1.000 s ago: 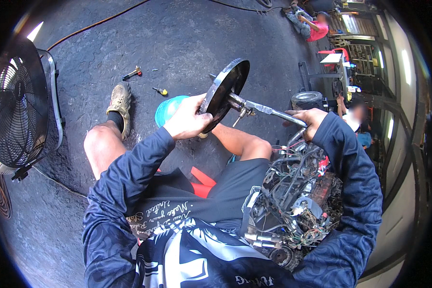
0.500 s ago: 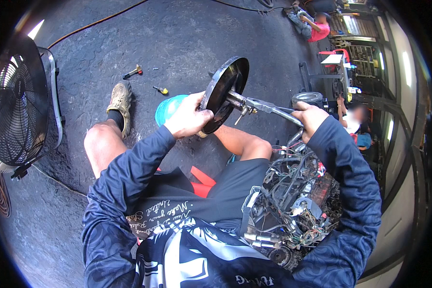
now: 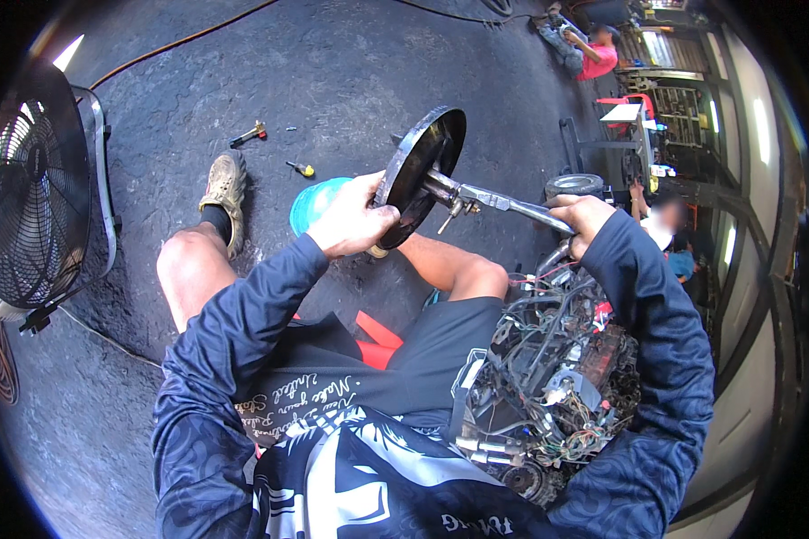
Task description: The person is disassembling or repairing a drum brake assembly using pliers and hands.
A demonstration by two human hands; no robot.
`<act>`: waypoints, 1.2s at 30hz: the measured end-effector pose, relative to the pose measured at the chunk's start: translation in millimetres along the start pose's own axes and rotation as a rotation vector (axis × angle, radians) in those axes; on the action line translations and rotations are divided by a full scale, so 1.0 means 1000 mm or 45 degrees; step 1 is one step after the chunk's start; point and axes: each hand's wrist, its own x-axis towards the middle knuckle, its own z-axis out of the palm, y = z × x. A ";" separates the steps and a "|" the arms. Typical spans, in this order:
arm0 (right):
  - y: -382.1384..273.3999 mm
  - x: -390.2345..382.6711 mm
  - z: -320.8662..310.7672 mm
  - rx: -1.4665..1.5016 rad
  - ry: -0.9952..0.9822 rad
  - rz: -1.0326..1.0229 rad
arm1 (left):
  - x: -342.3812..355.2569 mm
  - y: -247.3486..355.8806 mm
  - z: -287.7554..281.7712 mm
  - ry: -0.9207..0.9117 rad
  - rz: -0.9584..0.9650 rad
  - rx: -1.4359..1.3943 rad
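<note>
A dark, scuffed workshop floor spreads beneath a seated person in a dark long-sleeved shirt and shorts, while a co-worker in a pink top sits near its far right corner. A large black fan in a metal frame stands along the floor's left edge. Toward the right edge, beside the person's right thigh, sits a bulky engine-like assembly, tangled with wires, tubes and grimy metal parts. Held up over the floor, in front of the person's lap and well in from its edges, is a round, dark metal dish — tilted nearly on edge, its hollow face turned to the right. The left hand grips the dish by its near rim, thumb on the inner side. From the dish's middle a long metal bar runs out to the right, its far end closed in the right hand. A turquoise rounded object shows partly behind the left hand. Smallest of all, lying on the floor between the fan and the dish: a black-handled tool with an orange-brown head and, near it, a yellow-ended tool.
</note>
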 end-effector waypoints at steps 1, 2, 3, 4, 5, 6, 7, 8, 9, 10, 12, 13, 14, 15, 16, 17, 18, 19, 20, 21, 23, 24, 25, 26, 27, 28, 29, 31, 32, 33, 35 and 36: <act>0.000 0.000 -0.003 0.090 -0.057 -0.003 | 0.000 0.000 0.000 0.002 0.000 0.000; -0.001 0.001 -0.005 0.090 -0.058 -0.005 | 0.000 0.000 0.000 0.008 0.012 -0.020; -0.004 0.001 -0.008 0.080 -0.097 0.010 | 0.000 0.000 0.000 0.014 0.025 -0.040; -0.006 0.002 -0.009 0.071 -0.137 0.026 | 0.000 0.001 0.001 0.013 0.024 -0.040; -0.008 0.001 -0.006 0.071 -0.139 0.026 | 0.000 0.005 0.001 0.015 0.000 -0.047; -0.012 -0.003 0.000 -0.017 -0.001 0.055 | 0.000 0.007 0.002 0.017 -0.025 -0.053; -0.017 -0.006 0.004 -0.106 0.136 0.085 | 0.000 0.005 0.002 0.015 -0.026 -0.055; -0.026 -0.006 0.004 -0.104 0.138 0.080 | 0.000 0.003 0.000 0.000 -0.020 -0.058; -0.038 -0.003 0.002 -0.275 0.143 0.174 | 0.000 0.001 -0.002 -0.013 -0.015 -0.060; -0.045 -0.002 0.001 -0.446 0.148 0.267 | -0.001 0.001 -0.002 -0.008 -0.020 -0.054; -0.045 -0.006 0.006 -0.596 0.292 0.230 | 0.000 0.002 0.001 0.039 -0.004 -0.052; -0.045 -0.008 0.004 -0.636 0.330 0.202 | 0.000 0.004 0.002 0.037 -0.002 -0.055; -0.045 -0.007 0.004 -0.672 0.372 0.168 | -0.001 0.008 0.002 0.055 -0.007 -0.064; -0.043 -0.006 0.003 -0.670 0.375 0.165 | -0.002 0.011 0.001 0.074 -0.013 -0.074; -0.039 -0.005 0.002 -0.509 0.274 0.178 | -0.003 0.012 0.001 0.077 -0.015 -0.070; -0.035 -0.005 0.001 -0.352 0.169 0.198 | -0.003 0.012 0.002 0.077 -0.028 -0.092; -0.031 -0.006 0.000 -0.354 0.168 0.201 | -0.003 0.013 0.002 0.077 -0.041 -0.114; -0.026 -0.006 0.000 -0.242 0.146 0.157 | -0.003 0.014 0.000 0.076 -0.039 -0.117; -0.021 -0.006 0.001 -0.128 0.125 0.110 | -0.002 0.015 -0.003 0.006 -0.106 -0.075; -0.015 -0.006 0.001 -0.129 0.125 0.111 | -0.002 0.015 -0.004 -0.064 -0.172 -0.033; -0.007 -0.004 0.001 0.028 0.106 0.004 | -0.002 0.014 -0.004 -0.068 -0.149 -0.043; -0.007 -0.003 -0.002 0.027 0.105 0.003 | -0.002 0.013 -0.004 -0.073 -0.127 -0.051; -0.009 -0.003 -0.007 0.060 0.042 0.011 | -0.002 0.010 -0.003 -0.072 -0.126 -0.052; -0.010 -0.002 -0.008 0.098 -0.021 0.017 | -0.001 0.007 -0.001 -0.029 -0.055 -0.058; -0.012 -0.002 -0.006 0.099 -0.021 0.017 | -0.001 0.006 0.001 0.013 0.015 -0.063; -0.015 -0.004 -0.002 -0.018 0.059 0.058 | 0.000 0.004 0.001 0.012 0.014 -0.063; -0.020 -0.007 0.003 -0.137 0.137 0.105 | 0.001 0.006 0.002 0.007 0.016 -0.044; -0.041 -0.006 0.005 -0.419 0.270 0.132 | -0.002 0.006 0.000 0.018 0.009 -0.013; -0.047 -0.007 0.005 -0.706 0.400 0.177 | -0.002 0.006 0.001 0.038 0.002 -0.036; -0.045 -0.007 0.007 -0.861 0.497 0.125 | -0.001 0.006 0.001 0.057 -0.007 -0.059; -0.037 -0.007 0.009 -0.813 0.505 0.121 | -0.001 0.006 0.001 0.062 -0.015 -0.071; -0.036 -0.007 0.008 -0.765 0.514 0.115 | 0.000 0.007 0.001 0.069 -0.024 -0.082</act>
